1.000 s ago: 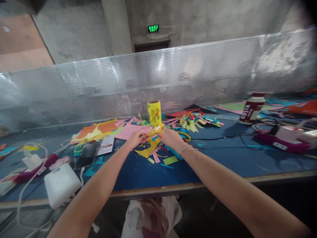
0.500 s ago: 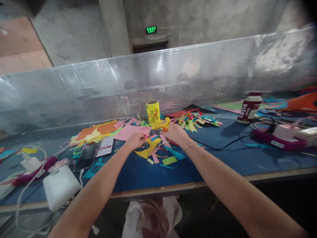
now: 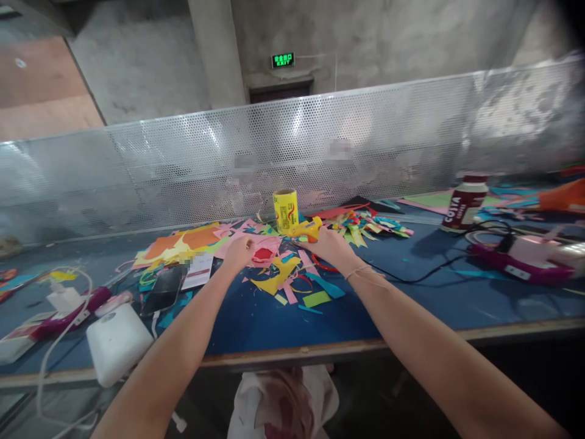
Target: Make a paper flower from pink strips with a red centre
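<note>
My right hand [image 3: 333, 249] is wrapped round a yellow hot glue gun [image 3: 306, 229], whose nozzle points left. Left of it, my left hand [image 3: 238, 253] has its fingers curled in at the edge of a pink and red paper piece [image 3: 264, 255] and seems to pinch it. Coloured paper scraps, among them a yellow scrap [image 3: 282, 275] and a green strip [image 3: 317, 299], lie below both hands. Just behind the glue gun stands a yellow cardboard roll [image 3: 286, 209].
At left lie a phone [image 3: 161, 289], a white charger [image 3: 117, 343] and a purple power strip [image 3: 91, 306]. To the right are a dark red coffee bottle [image 3: 465, 203] and another purple power strip [image 3: 525, 268] with cables. A perforated metal screen [image 3: 192, 164] runs along the table's back.
My left hand has moved a little left and up, turning so that the red patch on the pink paper shows. The glue gun stays in my right hand; the view has shifted slightly.
</note>
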`<move>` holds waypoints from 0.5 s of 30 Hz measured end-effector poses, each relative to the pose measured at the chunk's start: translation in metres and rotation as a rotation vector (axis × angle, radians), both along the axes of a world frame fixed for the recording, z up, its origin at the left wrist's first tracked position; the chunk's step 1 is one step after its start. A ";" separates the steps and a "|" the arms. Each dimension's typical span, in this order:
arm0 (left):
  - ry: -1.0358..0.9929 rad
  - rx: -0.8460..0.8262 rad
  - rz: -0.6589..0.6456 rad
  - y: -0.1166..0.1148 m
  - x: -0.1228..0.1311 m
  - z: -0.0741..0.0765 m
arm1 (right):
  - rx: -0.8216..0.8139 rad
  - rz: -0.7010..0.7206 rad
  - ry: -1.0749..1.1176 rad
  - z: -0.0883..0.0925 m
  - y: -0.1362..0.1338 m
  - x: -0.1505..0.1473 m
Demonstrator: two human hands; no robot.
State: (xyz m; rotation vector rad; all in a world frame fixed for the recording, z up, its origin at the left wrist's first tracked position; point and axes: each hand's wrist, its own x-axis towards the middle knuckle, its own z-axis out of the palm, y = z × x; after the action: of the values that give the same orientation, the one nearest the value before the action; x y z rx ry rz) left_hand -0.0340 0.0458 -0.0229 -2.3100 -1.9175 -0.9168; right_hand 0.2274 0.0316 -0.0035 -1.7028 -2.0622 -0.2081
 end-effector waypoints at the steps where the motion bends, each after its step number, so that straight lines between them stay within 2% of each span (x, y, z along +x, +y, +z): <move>1: 0.023 -0.002 0.045 0.003 -0.005 -0.002 | 0.015 -0.018 0.020 0.000 0.000 0.000; 3: 0.023 -0.064 0.065 0.007 -0.011 -0.007 | 0.035 -0.040 0.057 0.000 -0.001 0.000; 6: -0.044 -0.156 0.022 0.009 -0.014 -0.012 | 0.040 -0.021 0.059 -0.001 -0.001 0.000; 15: -0.156 -0.223 0.023 0.003 0.004 -0.012 | 0.020 -0.004 0.039 -0.003 0.004 0.002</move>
State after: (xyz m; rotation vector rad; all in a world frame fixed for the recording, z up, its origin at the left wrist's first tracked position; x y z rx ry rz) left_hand -0.0303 0.0483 -0.0348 -2.3908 -2.2089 -0.9525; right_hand 0.2296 0.0359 -0.0065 -1.6864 -2.0221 -0.1953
